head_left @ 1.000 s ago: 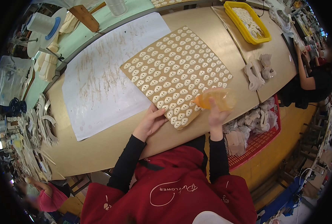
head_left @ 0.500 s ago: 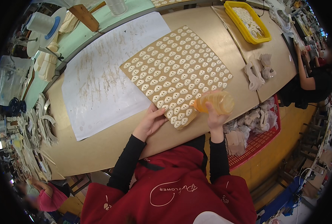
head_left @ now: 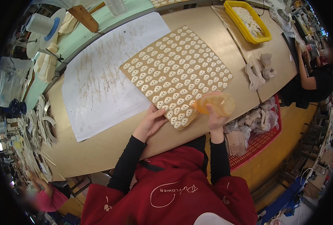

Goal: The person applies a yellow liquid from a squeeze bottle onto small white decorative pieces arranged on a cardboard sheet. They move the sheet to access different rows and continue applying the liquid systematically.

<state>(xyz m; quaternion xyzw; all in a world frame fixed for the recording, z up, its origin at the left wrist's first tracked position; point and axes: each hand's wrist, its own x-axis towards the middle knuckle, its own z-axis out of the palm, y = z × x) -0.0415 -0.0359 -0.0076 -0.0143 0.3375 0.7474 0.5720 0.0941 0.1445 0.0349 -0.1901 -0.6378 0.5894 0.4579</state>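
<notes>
A brown board [head_left: 126, 69] lies at a slant on the table, covered with rows of small white rounded-triangular pieces [head_left: 167, 100]. My left hand [head_left: 151, 123] grips the board's near-left edge, thumb on top and the other fingers partly hidden. In my right hand [head_left: 216, 119] is a squeeze bottle [head_left: 223, 104] of amber liquid. It is tipped nearly flat, its orange nozzle [head_left: 193, 104] pointing left over the pieces near the board's near corner. Whether the nozzle touches a piece I cannot tell.
A white sheet [head_left: 76, 101] with brown streaks lies partly under the board. A yellow tray [head_left: 266, 38] of white pieces stands far right, near white strap bundles [head_left: 253, 77]. Below the table edge is a red basket [head_left: 256, 144] of bagged items. Other people work at both sides.
My hands, the bottle and the board stay almost in place, with the bottle's nozzle shifted very slightly. The person at the lower left has moved their arms a little.
</notes>
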